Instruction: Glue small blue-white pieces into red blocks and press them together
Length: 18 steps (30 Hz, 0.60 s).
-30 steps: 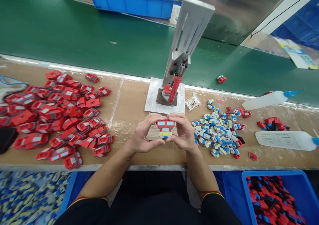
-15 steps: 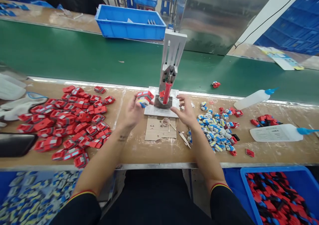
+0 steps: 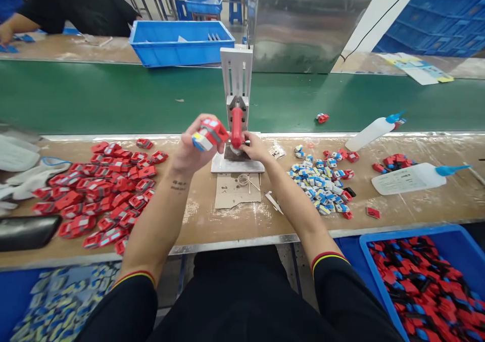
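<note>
My left hand [image 3: 191, 145] is raised left of the press, its fingers closed round a small toy car [image 3: 209, 134] with a red top and white, blue and yellow parts. My right hand [image 3: 254, 146] reaches to the base of the metal hand press [image 3: 237, 71]. Its fingertips are pinched just under and beside the red press handle [image 3: 237, 127], which points toward me. What those fingers grip is hidden behind the handle and the fingers. A torn piece of cardboard [image 3: 227, 193] lies in front of the press, with a rubber band and thin sticks on it.
A pile of red car shells [image 3: 102, 180] lies left, and white-blue parts [image 3: 322, 180] lie right. Two bottles, one a glue bottle [image 3: 409, 179], stand out beyond them. A blue bin [image 3: 366, 261] of red-black parts is at lower right. Across the green belt [image 3: 94, 99] a person sits.
My right hand has moved in from the right to the press base. The red handle has swung up toward me. My left hand has lifted the toy car slightly, and the view has shifted.
</note>
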Available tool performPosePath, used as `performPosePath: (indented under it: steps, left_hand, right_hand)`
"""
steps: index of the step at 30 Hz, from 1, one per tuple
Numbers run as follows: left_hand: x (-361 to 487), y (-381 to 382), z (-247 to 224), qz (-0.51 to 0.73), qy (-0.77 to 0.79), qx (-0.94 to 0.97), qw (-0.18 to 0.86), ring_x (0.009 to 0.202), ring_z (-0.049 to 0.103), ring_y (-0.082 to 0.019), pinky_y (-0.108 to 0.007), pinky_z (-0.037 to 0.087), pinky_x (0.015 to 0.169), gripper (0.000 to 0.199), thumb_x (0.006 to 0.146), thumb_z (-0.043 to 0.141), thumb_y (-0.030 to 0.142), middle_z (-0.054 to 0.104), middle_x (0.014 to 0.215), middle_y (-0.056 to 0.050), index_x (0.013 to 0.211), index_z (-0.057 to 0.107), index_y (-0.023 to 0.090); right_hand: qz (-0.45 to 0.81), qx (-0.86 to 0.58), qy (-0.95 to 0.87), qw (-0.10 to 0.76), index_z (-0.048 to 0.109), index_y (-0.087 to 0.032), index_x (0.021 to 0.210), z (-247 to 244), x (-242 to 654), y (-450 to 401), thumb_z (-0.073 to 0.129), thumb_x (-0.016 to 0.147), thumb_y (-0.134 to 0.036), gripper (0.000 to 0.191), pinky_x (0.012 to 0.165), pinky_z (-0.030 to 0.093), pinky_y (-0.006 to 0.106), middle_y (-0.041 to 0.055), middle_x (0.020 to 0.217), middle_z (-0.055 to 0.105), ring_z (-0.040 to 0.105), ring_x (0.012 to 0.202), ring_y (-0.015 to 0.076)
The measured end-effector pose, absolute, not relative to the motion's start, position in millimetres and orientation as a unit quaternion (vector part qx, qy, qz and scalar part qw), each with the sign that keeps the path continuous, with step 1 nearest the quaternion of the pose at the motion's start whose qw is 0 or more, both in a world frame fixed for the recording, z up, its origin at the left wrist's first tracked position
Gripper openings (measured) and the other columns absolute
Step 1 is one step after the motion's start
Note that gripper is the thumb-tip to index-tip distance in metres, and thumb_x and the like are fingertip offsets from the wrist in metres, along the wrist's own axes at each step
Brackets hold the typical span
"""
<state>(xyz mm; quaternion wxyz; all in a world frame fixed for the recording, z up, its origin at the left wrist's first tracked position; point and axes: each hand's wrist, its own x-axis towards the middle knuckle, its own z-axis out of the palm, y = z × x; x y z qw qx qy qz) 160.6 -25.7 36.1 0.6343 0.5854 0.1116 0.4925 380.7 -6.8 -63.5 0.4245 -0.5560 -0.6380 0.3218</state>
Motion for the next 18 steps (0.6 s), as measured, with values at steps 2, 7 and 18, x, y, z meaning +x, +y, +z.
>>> performPosePath:
  steps: [2, 7, 18]
  left_hand:
    - [169.7, -18.5, 67.6, 0.516, 0.061, 0.606, 0.603, 0.112, 0.076, -0.032, -0.045, 0.064, 0.092, 0.076, 0.073, 0.071, 0.090, 0.072, 0.094, -0.003, 0.108, 0.068, 0.023]
    - [203.7, 27.7, 126.5, 0.493, -0.073, 0.663, 0.559, 0.096, 0.081, -0.016, -0.043, 0.058, 0.109, 0.066, 0.089, 0.065, 0.074, 0.073, 0.126, 0.002, 0.120, 0.060, 0.016]
    - [228.7, 29.5, 147.8, 0.541, 0.075, 0.615, 0.569, 0.110, 0.080, -0.017, -0.030, 0.062, 0.093, 0.059, 0.113, 0.004, 0.022, 0.069, 0.123, -0.002, 0.122, 0.059, 0.003]
  right_hand:
    - [0.323, -0.560, -0.627, 0.435, 0.060, -0.019, 0.120, -64.2, 383.8, -10.2, 0.075, 0.077, -0.027, 0.047, 0.108, 0.053, 0.048, 0.0103, 0.117, 0.077, 0.071, 0.111, 0.0279]
    - [0.371, -0.548, -0.587, 0.466, 0.055, -0.023, 0.113, -62.6, 402.0, -30.7, 0.082, 0.075, -0.041, 0.051, 0.097, 0.057, 0.045, 0.0026, 0.096, 0.075, 0.073, 0.096, 0.0242]
    - [0.517, -0.424, -0.469, 0.578, 0.067, -0.026, 0.124, -44.5, 443.5, -127.4, 0.082, 0.077, -0.070, 0.066, 0.078, 0.062, 0.036, 0.0048, 0.101, 0.075, 0.073, 0.092, 0.0205]
